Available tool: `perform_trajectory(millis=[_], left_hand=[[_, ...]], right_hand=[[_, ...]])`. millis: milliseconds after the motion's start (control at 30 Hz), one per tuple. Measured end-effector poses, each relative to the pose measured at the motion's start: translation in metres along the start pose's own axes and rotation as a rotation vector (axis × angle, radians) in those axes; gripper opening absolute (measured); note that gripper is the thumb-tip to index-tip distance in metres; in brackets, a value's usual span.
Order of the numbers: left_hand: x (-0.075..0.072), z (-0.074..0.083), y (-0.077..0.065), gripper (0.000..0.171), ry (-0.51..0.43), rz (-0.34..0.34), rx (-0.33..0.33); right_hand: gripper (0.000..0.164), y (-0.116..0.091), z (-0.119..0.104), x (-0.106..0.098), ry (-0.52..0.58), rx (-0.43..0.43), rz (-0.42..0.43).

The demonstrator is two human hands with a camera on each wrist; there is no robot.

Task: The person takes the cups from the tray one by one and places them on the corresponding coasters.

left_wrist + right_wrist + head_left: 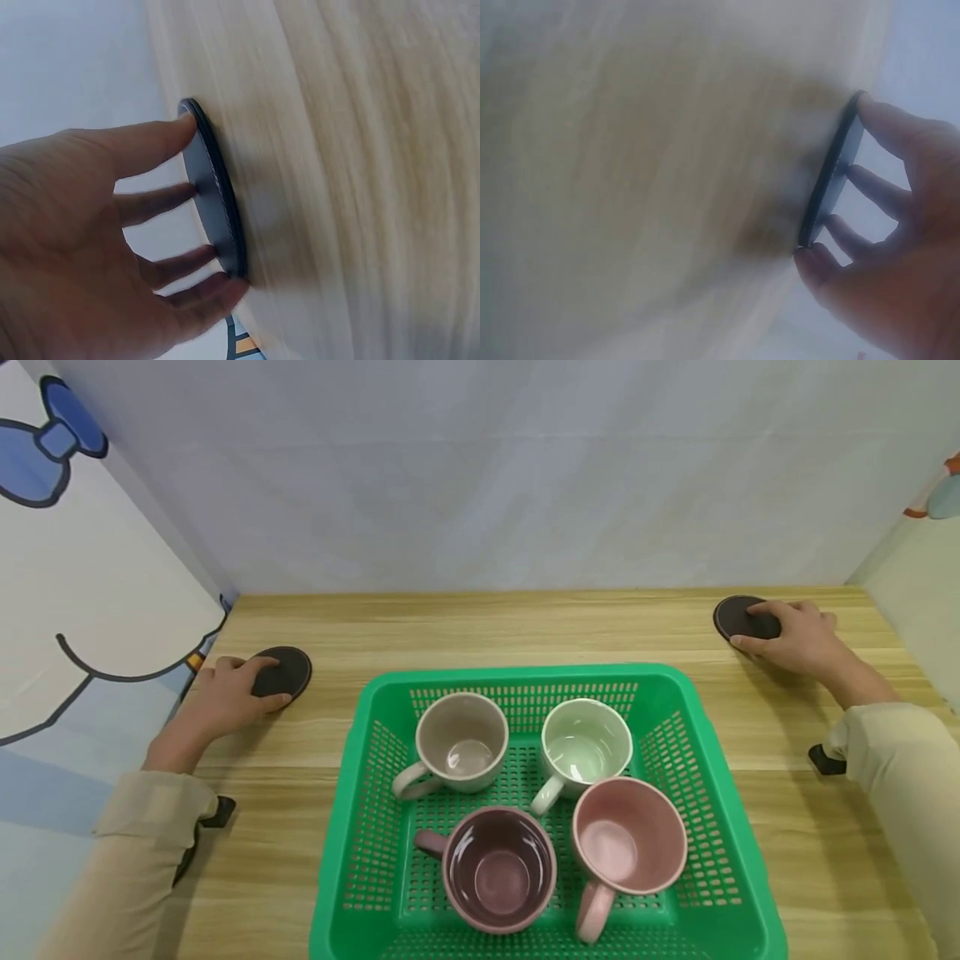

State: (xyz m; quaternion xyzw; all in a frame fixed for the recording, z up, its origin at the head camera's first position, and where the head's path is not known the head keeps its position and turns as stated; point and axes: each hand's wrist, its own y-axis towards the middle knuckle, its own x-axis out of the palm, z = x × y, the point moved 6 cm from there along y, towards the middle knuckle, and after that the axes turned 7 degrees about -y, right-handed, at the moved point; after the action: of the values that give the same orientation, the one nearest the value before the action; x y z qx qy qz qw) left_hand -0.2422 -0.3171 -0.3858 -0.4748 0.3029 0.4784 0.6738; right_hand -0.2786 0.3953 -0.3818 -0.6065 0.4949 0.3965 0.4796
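Observation:
At the left of the table, my left hand (221, 700) grips a round black coaster (291, 667) by its rim. In the left wrist view, stitching runs along that coaster's edge (214, 180), with the thumb at one end and the fingers spread over its face and far rim. On the far right, my right hand (804, 642) holds another round black coaster (738, 617), thumb and fingers around its edge. The right wrist view is blurred, but shows this coaster (831, 176) tilted in the picture between thumb and fingertips, close over the wood.
Between the hands stands a green plastic basket (528, 675). Inside are a beige-grey mug (461, 739), a pale white mug (585, 743), a pink mug (630, 835) and a dark purple mug (501, 881). A pale curtain (495, 510) closes off the wooden table's (525, 631) back edge.

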Motion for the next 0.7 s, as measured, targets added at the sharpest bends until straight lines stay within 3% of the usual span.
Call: perform_trajectory(millis=[233, 700], left_hand=[[0.002, 0.009, 0.003, 0.070, -0.042, 0.007, 0.085], [0.003, 0.016, 0.006, 0.068, -0.032, 0.017, 0.097]], right_hand=[[0.075, 0.007, -0.004, 0.003, -0.017, -0.031, 0.006], [0.072, 0.014, -0.031, 0.005, -0.014, -0.091, -0.004]])
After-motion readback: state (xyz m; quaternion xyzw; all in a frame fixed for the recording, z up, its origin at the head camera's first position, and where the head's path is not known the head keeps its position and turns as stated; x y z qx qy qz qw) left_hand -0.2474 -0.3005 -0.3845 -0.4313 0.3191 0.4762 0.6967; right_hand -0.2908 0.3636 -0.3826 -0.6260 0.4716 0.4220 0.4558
